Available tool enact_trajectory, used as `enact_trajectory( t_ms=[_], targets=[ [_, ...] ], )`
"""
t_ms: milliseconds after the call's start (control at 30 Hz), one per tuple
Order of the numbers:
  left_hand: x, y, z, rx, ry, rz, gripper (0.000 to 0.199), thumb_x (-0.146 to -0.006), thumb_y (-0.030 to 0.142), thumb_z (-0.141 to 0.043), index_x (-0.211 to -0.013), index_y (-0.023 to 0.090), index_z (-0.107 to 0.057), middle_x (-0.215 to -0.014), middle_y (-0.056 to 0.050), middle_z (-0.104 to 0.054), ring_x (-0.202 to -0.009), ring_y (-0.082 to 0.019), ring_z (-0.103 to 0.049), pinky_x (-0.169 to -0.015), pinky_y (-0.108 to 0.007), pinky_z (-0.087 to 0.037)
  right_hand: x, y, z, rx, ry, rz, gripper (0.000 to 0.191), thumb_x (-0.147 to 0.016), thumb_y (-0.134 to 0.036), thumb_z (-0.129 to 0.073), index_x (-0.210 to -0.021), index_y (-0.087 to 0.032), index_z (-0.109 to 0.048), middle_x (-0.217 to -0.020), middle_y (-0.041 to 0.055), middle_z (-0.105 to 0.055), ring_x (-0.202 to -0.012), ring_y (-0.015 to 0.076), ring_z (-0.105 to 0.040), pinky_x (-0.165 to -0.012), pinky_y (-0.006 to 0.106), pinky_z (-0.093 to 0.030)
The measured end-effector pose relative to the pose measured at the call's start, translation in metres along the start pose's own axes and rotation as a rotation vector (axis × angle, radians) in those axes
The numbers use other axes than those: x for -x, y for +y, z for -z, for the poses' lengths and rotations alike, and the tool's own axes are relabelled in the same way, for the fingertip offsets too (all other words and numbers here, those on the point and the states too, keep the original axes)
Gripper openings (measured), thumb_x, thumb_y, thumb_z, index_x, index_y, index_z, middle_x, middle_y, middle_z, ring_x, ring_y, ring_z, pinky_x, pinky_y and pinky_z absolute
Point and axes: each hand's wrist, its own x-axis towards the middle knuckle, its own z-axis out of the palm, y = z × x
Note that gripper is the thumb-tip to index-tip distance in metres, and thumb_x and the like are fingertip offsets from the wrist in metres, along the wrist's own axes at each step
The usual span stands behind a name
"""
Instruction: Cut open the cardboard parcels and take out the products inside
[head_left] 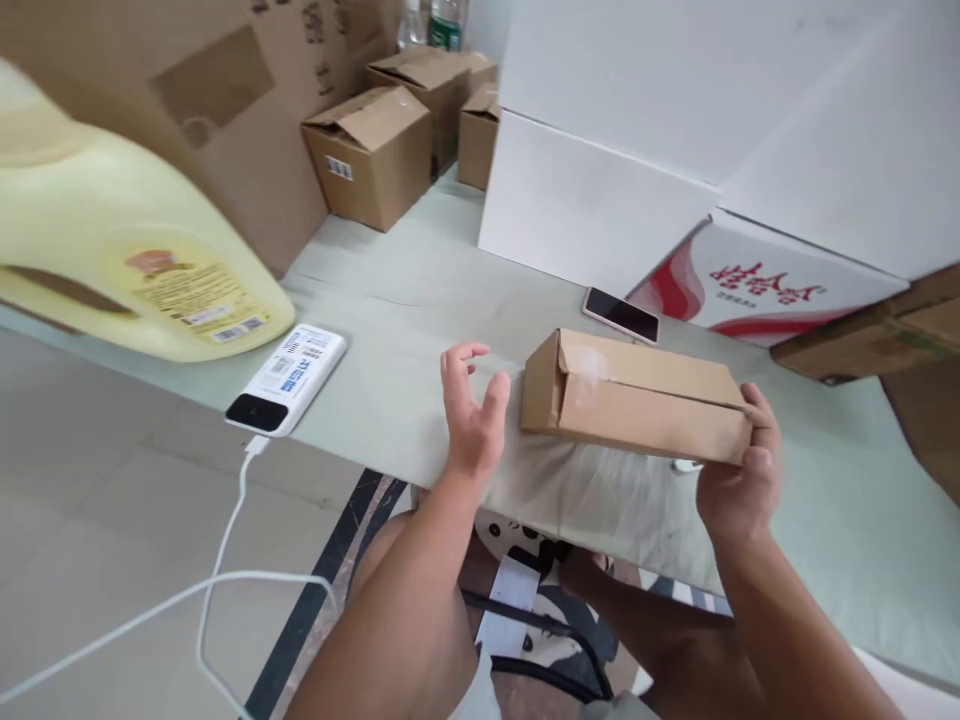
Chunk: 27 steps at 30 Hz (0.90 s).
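A long closed cardboard box is held slightly tilted over the pale table cover, with a strip of clear tape on its left end. My right hand grips its right end, thumb at the front and fingers at the far side. My left hand is just left of the box, not touching it, with thumb and fingers apart and curved and nothing between them. Behind the box lies a phone with a dark screen. Part of a small light object shows under the box's front edge.
At the left stand a big yellow jug and a white power bank with a white cable. Small cartons sit at the back beside large white boxes. The table's front edge runs above my legs.
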Motion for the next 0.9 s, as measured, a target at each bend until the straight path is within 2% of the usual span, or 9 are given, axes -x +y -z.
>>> enact_trajectory(
  t_ms=[100, 200, 333, 433, 533, 667, 767, 833, 900],
  targets=[
    [0.003, -0.007, -0.022, 0.144, -0.401, 0.126, 0.061, -0.089, 0.072, -0.055, -0.135, 0.032, -0.049, -0.148, -0.01, -0.053, -0.138, -0.031, -0.05, -0.111, -0.047, -0.044, 0.016, 0.017, 0.017, -0.268, 0.146, -0.185, 0.041, -0.08, -0.055, -0.066, -0.111, -0.028, -0.059, -0.132, 0.0056, -0.061, -0.13, 0.0278, -0.057, -0.118, 0.052, -0.038],
    [0.009, -0.008, -0.039, 0.256, -0.623, 0.139, 0.079, -0.079, 0.077, -0.066, -0.143, 0.036, -0.044, -0.158, -0.008, -0.045, -0.139, -0.032, -0.051, -0.109, -0.044, -0.048, 0.019, 0.029, 0.022, -0.282, 0.086, -0.225, 0.045, -0.081, -0.057, -0.067, -0.115, -0.028, -0.058, -0.122, 0.005, -0.062, -0.122, 0.0247, -0.059, -0.114, 0.048, -0.042],
    [0.009, -0.012, -0.049, 0.259, -0.53, 0.117, 0.078, -0.071, 0.065, -0.082, -0.138, 0.04, -0.052, -0.137, -0.002, -0.056, -0.119, -0.027, -0.058, -0.1, -0.039, -0.05, 0.013, 0.043, 0.033, -0.272, -0.043, -0.19, 0.056, -0.091, -0.064, -0.048, -0.132, -0.028, -0.053, -0.134, 0.0091, -0.062, -0.125, 0.0267, -0.06, -0.108, 0.046, -0.048],
    [0.003, -0.018, -0.058, 0.277, -0.404, 0.109, 0.074, -0.066, 0.067, -0.082, -0.132, 0.039, -0.062, -0.123, 0.0, -0.06, -0.108, -0.027, -0.056, -0.096, -0.041, -0.048, 0.002, 0.051, 0.049, 0.028, -0.109, -0.199, 0.045, -0.095, -0.046, -0.04, -0.127, -0.022, -0.06, -0.127, 0.0137, -0.068, -0.12, 0.0289, -0.064, -0.105, 0.048, -0.05],
    [-0.001, -0.019, -0.069, 0.321, -0.333, 0.116, 0.071, -0.057, 0.069, -0.082, -0.121, 0.04, -0.069, -0.115, 0.003, -0.064, -0.109, -0.029, -0.051, -0.102, -0.047, -0.044, -0.007, 0.055, 0.066, 0.486, -0.296, -0.178, 0.04, -0.087, -0.021, -0.046, -0.12, -0.021, -0.069, -0.138, 0.0146, -0.066, -0.135, 0.0323, -0.055, -0.114, 0.054, -0.04],
    [0.0, -0.009, -0.079, 0.352, -0.323, 0.163, 0.063, -0.055, 0.06, -0.083, -0.115, 0.041, -0.072, -0.112, 0.006, -0.066, -0.12, -0.032, -0.047, -0.115, -0.049, -0.036, -0.009, 0.059, 0.083, 0.743, -0.497, -0.22, 0.04, -0.092, -0.018, -0.044, -0.119, -0.026, -0.072, -0.143, 0.008, -0.065, -0.149, 0.0346, -0.04, -0.122, 0.064, -0.022],
    [0.004, -0.005, -0.081, 0.362, -0.33, 0.143, 0.063, -0.057, 0.059, -0.083, -0.116, 0.041, -0.07, -0.113, 0.009, -0.066, -0.126, -0.032, -0.045, -0.118, -0.05, -0.034, -0.014, 0.064, 0.095, 0.805, -0.415, -0.281, 0.033, -0.095, -0.022, -0.044, -0.11, -0.025, -0.074, -0.129, 0.012, -0.071, -0.137, 0.0363, -0.05, -0.117, 0.067, -0.025],
    [0.01, -0.007, -0.082, 0.363, -0.325, 0.124, 0.064, -0.058, 0.059, -0.083, -0.118, 0.041, -0.068, -0.114, 0.009, -0.065, -0.126, -0.03, -0.047, -0.116, -0.05, -0.036, -0.022, 0.062, 0.104, 0.801, -0.227, -0.329, 0.031, -0.094, -0.023, -0.046, -0.111, -0.022, -0.072, -0.122, 0.0154, -0.071, -0.126, 0.0373, -0.057, -0.11, 0.068, -0.033],
    [0.02, -0.008, -0.083, 0.362, -0.326, 0.111, 0.067, -0.06, 0.061, -0.083, -0.12, 0.037, -0.065, -0.117, 0.006, -0.062, -0.121, -0.028, -0.051, -0.112, -0.048, -0.04, -0.032, 0.051, 0.114, 0.687, 0.029, -0.283, 0.03, -0.094, -0.029, -0.045, -0.114, -0.021, -0.067, -0.119, 0.0162, -0.07, -0.118, 0.0354, -0.061, -0.102, 0.063, -0.043]
  ],
)
